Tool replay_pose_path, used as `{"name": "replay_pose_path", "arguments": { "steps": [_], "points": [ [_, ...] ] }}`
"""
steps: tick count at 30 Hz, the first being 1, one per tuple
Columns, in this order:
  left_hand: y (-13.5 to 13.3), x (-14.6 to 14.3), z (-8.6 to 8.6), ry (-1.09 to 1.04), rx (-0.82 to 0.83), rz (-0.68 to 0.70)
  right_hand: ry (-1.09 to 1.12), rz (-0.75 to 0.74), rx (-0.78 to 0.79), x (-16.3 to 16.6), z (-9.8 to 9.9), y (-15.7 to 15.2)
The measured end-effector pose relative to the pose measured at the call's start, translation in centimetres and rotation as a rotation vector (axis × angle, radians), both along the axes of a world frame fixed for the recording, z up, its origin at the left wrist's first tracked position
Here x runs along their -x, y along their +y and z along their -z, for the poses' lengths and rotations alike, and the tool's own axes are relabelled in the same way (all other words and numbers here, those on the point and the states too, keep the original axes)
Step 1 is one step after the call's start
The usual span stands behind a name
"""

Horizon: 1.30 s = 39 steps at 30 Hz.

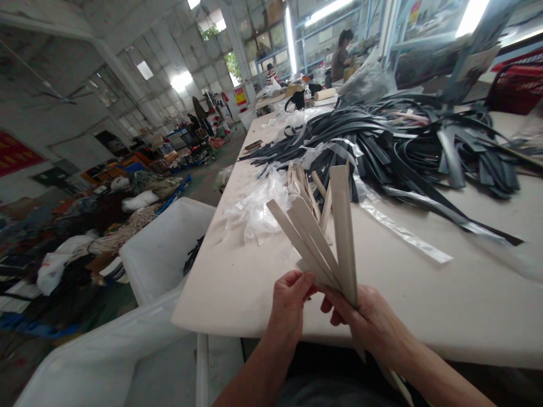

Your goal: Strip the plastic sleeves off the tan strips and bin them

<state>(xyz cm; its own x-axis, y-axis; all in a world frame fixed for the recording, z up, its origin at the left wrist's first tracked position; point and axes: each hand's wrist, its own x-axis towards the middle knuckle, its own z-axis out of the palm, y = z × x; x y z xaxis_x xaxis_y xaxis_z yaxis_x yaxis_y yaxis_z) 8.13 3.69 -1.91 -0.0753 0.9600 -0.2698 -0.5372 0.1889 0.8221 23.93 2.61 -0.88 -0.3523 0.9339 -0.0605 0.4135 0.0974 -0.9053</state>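
Several flat beige strips (pixel 344 226) fan upward from my right hand (pixel 373 319), whose fingers are wrapped round them above the table's near edge. Part of the strips also hangs down below that hand. My left hand (pixel 292 297) pinches the lower side of the fan between thumb and fingers, at a small pale end of a strip. Behind the fan, more beige strips (pixel 311 195) lie in a loose bunch on the table (pixel 407 305). Crumpled clear plastic (pixel 263 212) lies to the left of that bunch.
A large heap of black strips (pixel 382 141) covers the table's far side, with a length of clear film (pixel 407 232) before it. White bins (pixel 165 243) stand left of the table. A person (pixel 340 56) is at the far end, near a plastic bag (pixel 369 79).
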Motion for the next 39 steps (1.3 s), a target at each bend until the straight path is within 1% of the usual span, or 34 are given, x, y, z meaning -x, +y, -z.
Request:
{"name": "replay_pose_path", "arguments": {
  "steps": [4, 6, 7, 9, 11, 12, 13, 16, 17, 18, 19, 21, 22, 23, 24, 27, 28, 29, 30, 33, 34, 35, 36, 39],
  "points": [
    [1.8, 3.6, -1.2, -0.022, -0.050, -0.273, -0.007, -0.050, 0.065, -1.5, 0.7, -0.6],
    [1.7, 4.3, -1.1, 0.002, -0.055, -0.298, -0.050, -0.028, 0.071, -2.0, 1.2, -0.8],
    [1.3, 4.1, -0.7, 0.039, -0.048, -0.264, -0.067, -0.007, 0.062, -1.9, 1.3, -0.8],
    [0.2, 2.8, 0.3, 0.123, -0.031, -0.099, -0.061, 0.030, 0.033, -1.4, 1.4, -0.6],
    [-0.6, 1.3, 1.1, 0.160, -0.017, 0.065, -0.017, 0.031, 0.015, -0.7, 1.2, -0.1],
    [-0.8, 0.9, 1.2, 0.144, -0.019, 0.093, -0.005, 0.025, 0.006, -0.4, 1.0, 0.1],
    [-0.6, 0.7, 1.0, 0.108, -0.034, 0.068, -0.004, 0.019, -0.007, -0.1, 0.8, 0.2],
    [0.4, 1.4, -0.4, 0.017, -0.110, -0.169, -0.044, 0.014, -0.053, 0.6, 0.4, 0.5],
    [0.6, 1.6, -0.7, 0.015, -0.125, -0.223, -0.048, 0.018, -0.071, 0.8, 0.4, 0.5],
    [0.7, 1.5, -0.9, 0.022, -0.129, -0.232, -0.048, 0.023, -0.087, 1.0, 0.3, 0.5],
    [0.5, 1.3, -0.8, 0.028, -0.122, -0.197, -0.038, 0.026, -0.098, 1.2, 0.3, 0.6],
    [-0.1, 0.5, -0.3, 0.012, -0.102, -0.042, -0.003, 0.018, -0.109, 1.6, 0.3, 0.7],
    [-0.3, 0.2, 0.0, -0.010, -0.096, 0.013, 0.007, 0.009, -0.111, 1.7, 0.5, 0.7],
    [-0.4, 0.2, 0.1, -0.034, -0.096, 0.023, 0.007, 0.004, -0.112, 1.8, 0.6, 0.7],
    [-0.4, 0.4, 0.1, -0.055, -0.104, -0.022, -0.003, 0.001, -0.117, 1.7, 0.8, 0.7],
    [0.4, 2.0, -0.7, -0.105, -0.138, -0.328, -0.051, -0.001, -0.134, 1.6, 1.3, 0.6],
    [0.6, 2.4, -0.9, -0.111, -0.139, -0.391, -0.056, 0.000, -0.133, 1.7, 1.3, 0.6],
    [0.6, 2.4, -0.9, -0.114, -0.129, -0.403, -0.055, 0.000, -0.131, 1.8, 1.3, 0.7],
    [0.4, 2.2, -0.8, -0.119, -0.111, -0.368, -0.051, 0.000, -0.132, 1.9, 1.1, 0.8],
    [-0.5, 0.9, 0.0, -0.136, -0.078, -0.148, -0.044, -0.006, -0.146, 2.4, 0.5, 0.9],
    [-0.6, 0.8, 0.1, -0.137, -0.085, -0.120, -0.042, -0.004, -0.148, 2.4, 0.4, 0.9],
    [-0.5, 1.1, -0.1, -0.140, -0.101, -0.136, -0.040, -0.007, -0.145, 2.4, 0.3, 0.8],
    [-0.3, 1.7, -0.4, -0.142, -0.122, -0.192, -0.042, -0.011, -0.136, 2.3, 0.3, 0.8],
    [0.8, 4.2, -2.0, -0.154, -0.151, -0.398, -0.069, -0.037, -0.114, 2.3, 0.4, 0.8]
  ]
}}
